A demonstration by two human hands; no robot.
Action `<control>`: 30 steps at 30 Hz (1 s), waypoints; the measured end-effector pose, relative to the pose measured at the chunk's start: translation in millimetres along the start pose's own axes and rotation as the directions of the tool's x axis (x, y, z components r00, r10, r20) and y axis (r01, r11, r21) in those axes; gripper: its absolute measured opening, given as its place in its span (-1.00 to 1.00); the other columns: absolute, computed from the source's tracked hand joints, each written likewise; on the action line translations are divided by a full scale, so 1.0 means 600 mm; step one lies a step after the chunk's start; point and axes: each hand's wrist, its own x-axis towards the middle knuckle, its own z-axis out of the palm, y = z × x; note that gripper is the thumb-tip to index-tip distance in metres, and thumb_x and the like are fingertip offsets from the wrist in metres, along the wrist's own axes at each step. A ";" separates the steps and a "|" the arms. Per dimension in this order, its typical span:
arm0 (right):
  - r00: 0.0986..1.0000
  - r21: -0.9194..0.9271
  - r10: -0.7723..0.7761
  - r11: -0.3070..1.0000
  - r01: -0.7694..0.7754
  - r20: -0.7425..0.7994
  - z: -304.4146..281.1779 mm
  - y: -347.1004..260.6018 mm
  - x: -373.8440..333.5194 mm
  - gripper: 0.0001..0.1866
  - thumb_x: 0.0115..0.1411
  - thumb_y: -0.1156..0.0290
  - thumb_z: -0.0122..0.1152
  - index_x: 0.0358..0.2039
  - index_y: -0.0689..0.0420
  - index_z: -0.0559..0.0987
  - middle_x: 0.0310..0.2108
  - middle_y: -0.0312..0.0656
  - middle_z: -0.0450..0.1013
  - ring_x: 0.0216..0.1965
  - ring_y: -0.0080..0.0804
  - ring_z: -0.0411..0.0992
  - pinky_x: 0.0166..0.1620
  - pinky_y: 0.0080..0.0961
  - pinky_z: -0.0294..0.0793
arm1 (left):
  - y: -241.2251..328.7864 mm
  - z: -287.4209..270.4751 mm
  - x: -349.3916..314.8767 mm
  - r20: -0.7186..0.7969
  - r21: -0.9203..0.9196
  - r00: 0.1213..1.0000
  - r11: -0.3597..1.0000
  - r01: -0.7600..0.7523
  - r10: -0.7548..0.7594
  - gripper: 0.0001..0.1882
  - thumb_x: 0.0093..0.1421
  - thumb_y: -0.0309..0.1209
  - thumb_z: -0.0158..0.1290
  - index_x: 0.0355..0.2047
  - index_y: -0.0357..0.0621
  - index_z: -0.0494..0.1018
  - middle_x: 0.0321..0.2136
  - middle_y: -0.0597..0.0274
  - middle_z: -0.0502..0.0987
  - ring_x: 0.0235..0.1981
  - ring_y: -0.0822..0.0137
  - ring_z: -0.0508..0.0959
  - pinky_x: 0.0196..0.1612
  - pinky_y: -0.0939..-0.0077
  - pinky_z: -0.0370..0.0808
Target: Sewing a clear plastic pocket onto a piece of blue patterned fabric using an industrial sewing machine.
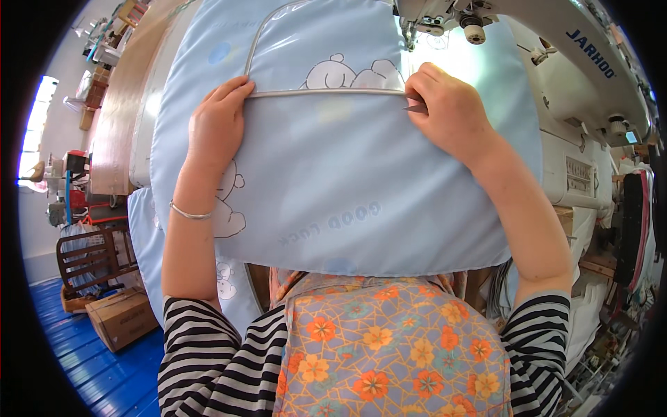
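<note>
Light blue fabric (361,160) printed with white cartoon animals spreads over the sewing table and hangs toward my lap. Set into it is a shiny clear plastic panel (292,42), bordered by a grey edge binding (326,92). My left hand (219,125) is closed, pinching the binding at the panel's near left corner. At the near right corner my right hand (448,108) is closed on the same binding, which runs straight between the two hands. A dark pointed blade (417,108) pokes out from under my right fingers; its other end is hidden. The needle and presser foot (410,42) stand just beyond that hand.
The white sewing machine's arm (556,35) overhangs the far right, its lamp lighting the cloth. A wooden board (128,104) lies along the left. On the blue floor (83,347) are a cardboard box (124,316) and a brown chair (94,257). Piled cloth (636,229) is at right.
</note>
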 end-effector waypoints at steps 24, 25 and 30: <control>0.996 -0.027 0.063 0.998 -0.062 0.060 -0.013 0.019 0.019 -0.71 0.05 0.53 0.26 -0.16 0.15 0.57 -0.45 -0.15 0.57 -0.38 -0.15 0.56 -0.33 -0.29 0.53 | -0.037 0.021 0.053 0.021 -0.024 0.999 0.999 0.041 -0.041 -0.68 0.33 -0.49 -0.08 -0.01 -0.05 0.58 0.10 0.19 0.54 0.09 0.10 0.52 0.11 0.26 0.49; 0.996 -0.031 0.071 0.997 -0.069 0.060 -0.012 0.022 0.022 -0.71 0.06 0.53 0.25 -0.15 0.15 0.57 -0.45 -0.15 0.57 -0.39 -0.15 0.56 -0.33 -0.29 0.53 | -0.037 0.022 0.057 0.014 -0.022 1.000 0.999 0.026 -0.025 -0.69 0.33 -0.49 -0.08 -0.01 -0.05 0.58 0.10 0.19 0.54 0.09 0.09 0.52 0.11 0.26 0.49; 0.995 -0.083 0.086 0.993 -0.082 0.046 -0.006 0.039 0.033 -0.69 0.08 0.51 0.23 -0.11 0.12 0.57 -0.44 -0.15 0.58 -0.40 -0.14 0.56 -0.33 -0.29 0.53 | -0.043 0.032 0.078 0.015 -0.006 1.000 1.000 0.008 -0.008 -0.70 0.34 -0.48 -0.07 0.00 -0.09 0.57 0.10 0.14 0.54 0.06 0.06 0.55 0.11 0.31 0.48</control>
